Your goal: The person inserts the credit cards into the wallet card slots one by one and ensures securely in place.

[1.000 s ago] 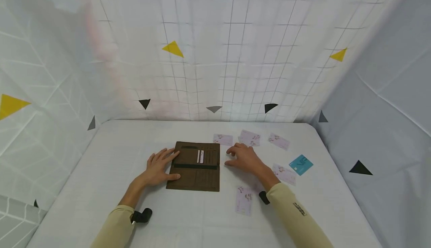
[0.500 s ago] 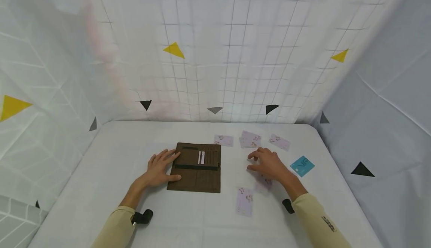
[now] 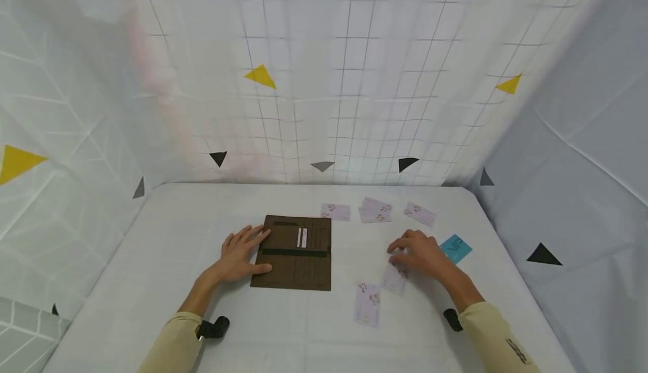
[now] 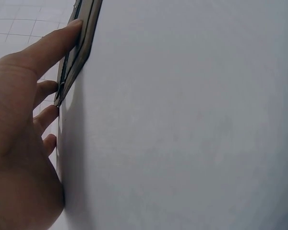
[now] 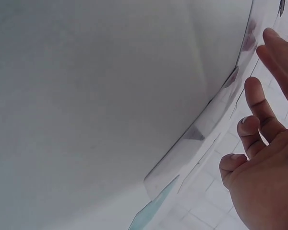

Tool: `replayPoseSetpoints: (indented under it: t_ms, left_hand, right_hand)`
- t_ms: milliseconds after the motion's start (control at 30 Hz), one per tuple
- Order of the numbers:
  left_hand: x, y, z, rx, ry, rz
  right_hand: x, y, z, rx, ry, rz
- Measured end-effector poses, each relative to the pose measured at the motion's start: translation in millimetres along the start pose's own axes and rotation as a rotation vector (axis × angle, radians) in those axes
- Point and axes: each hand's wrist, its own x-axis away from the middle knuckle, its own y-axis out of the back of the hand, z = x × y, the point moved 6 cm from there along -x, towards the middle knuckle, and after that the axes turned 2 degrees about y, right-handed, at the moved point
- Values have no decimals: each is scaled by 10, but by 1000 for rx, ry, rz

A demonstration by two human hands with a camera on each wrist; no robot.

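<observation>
A brown wallet [image 3: 291, 274] lies unfolded on the white table, with two narrow white card edges showing in its upper slots. My left hand [image 3: 237, 257] rests on the wallet's left edge, fingers spread and thumb over the lower half. In the left wrist view the thumb touches the edge of the wallet [image 4: 89, 40]. Over the right side of the table hovers my right hand [image 3: 420, 256], with fingers loosely bent and nothing between them. Just below its fingertips lies a pale pink flowered card [image 3: 395, 279]. A blue VIP card [image 3: 456, 248] is partly behind this hand.
Another pink card [image 3: 367, 304] lies nearer the front. Along the back are a pink card [image 3: 336, 211], overlapping pink cards [image 3: 376, 210] and a further pink card [image 3: 420, 214]. White cloth walls [image 3: 314, 108] stand behind and on both sides of the table [image 3: 202, 210].
My right hand has moved from beside the wallet rightward and slightly toward the front, uncovering the pink card below it and covering part of the blue card. My left hand and the wallet stay put.
</observation>
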Motion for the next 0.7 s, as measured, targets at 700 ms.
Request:
replayPoseSetpoints:
  t_ms: [700]
  left_hand:
    - [1,-10,11,-3,6,-1]
  right_hand:
    - [104,46,26,1,104,65]
